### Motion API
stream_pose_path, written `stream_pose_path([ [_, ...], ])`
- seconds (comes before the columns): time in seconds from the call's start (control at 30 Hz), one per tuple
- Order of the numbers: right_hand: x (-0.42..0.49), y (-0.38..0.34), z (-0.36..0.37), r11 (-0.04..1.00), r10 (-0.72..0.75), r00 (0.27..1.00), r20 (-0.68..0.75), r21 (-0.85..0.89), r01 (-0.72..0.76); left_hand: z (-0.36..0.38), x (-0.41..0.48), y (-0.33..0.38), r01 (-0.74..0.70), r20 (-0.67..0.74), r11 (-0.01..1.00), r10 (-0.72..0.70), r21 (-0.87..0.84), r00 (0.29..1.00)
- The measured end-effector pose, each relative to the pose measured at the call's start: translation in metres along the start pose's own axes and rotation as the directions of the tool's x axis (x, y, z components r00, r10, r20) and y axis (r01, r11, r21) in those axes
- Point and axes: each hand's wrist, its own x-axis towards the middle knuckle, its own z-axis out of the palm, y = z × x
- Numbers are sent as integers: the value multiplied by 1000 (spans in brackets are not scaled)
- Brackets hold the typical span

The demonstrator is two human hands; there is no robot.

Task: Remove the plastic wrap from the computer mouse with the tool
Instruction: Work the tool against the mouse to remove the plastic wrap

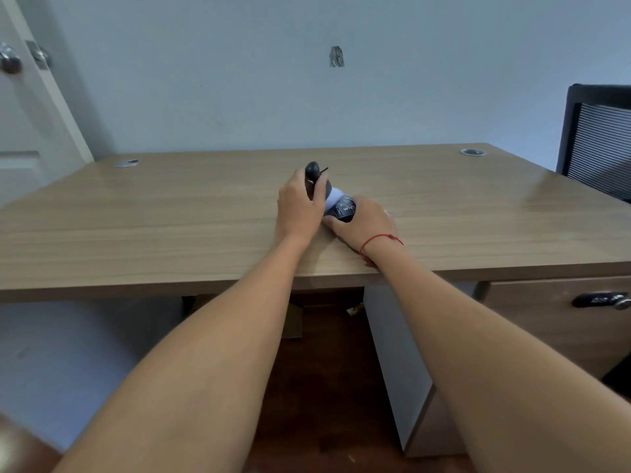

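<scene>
Both hands meet at the middle of the wooden desk (170,213). My left hand (299,208) is closed around a dark grey, round-ended tool (312,170); a thin black tip sticks out to its right near the top. Just right of it lies the computer mouse (343,205), black and pale with white lettering under glossy wrap. My right hand (368,223), with a red string at the wrist, grips the mouse from the right and front and holds it on the desk. The tool's lower end touches the mouse, and the fingers hide where they meet.
Two round cable grommets sit at the desk's back corners, one at the left (127,163) and one at the right (472,152). A black mesh chair (601,138) stands at the far right. A drawer unit with a lock (601,299) sits under the desk's right side. A door (20,114) is at the left.
</scene>
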Motion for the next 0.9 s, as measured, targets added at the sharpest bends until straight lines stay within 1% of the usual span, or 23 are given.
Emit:
stream_pose_path([
  [0.1, 1, 1, 0, 1000, -1, 1000, -8, 6, 1, 0, 4, -8, 121, -22, 990, -120, 75, 993],
  [0.17, 3, 2, 1, 1000, 3, 1000, -10, 4, -3, 0, 5, -9, 153, -44, 983, -149, 103, 988],
  [0.2, 3, 2, 2, 1000, 7, 1000, -10, -1, -7, -1, 5, -7, 141, -53, 987, -137, 76, 989],
  [0.27, 4, 2, 1, 1000, 12, 1000, -7, -19, -12, -2, 2, 0, 63, -56, 998, -64, -12, 996],
  [0.33, 4, 2, 1, 999, 17, 1000, -3, -33, -17, -1, -2, 5, -13, -16, 999, 13, -37, 1000],
  [0.4, 4, 1, 1, 999, 22, 1000, -8, -42, -23, 0, -3, 4, -5, 10, 1000, 5, -10, 1000],
  [0.5, 2, 0, 0, 997, 23, 999, -32, -68, -25, 0, 1, -5, 102, -28, 989, -100, 106, 995],
  [0.53, 2, 0, 1, 997, 25, 999, -36, -68, -27, -1, 1, -6, 115, -41, 985, -111, 132, 993],
  [0.57, 2, 0, 0, 997, 27, 999, -36, -67, -29, -1, 1, -5, 107, -49, 986, -101, 124, 994],
  [0.67, 1, 0, -1, 998, 30, 999, -23, -58, -31, -1, -1, 3, 19, -46, 1000, -19, -5, 999],
  [0.73, 0, -1, -1, 999, 29, 999, -16, -42, -30, -2, -3, 6, -7, -39, 1000, 6, -30, 999],
  [0.8, 0, 0, -2, 999, 35, 999, -16, -12, -35, -1, -2, 2, 33, -28, 999, -33, -1, 999],
  [0.9, 1, 0, 0, 998, 52, 998, -29, 33, -51, -2, 3, -8, 166, -52, 982, -162, 90, 985],
])
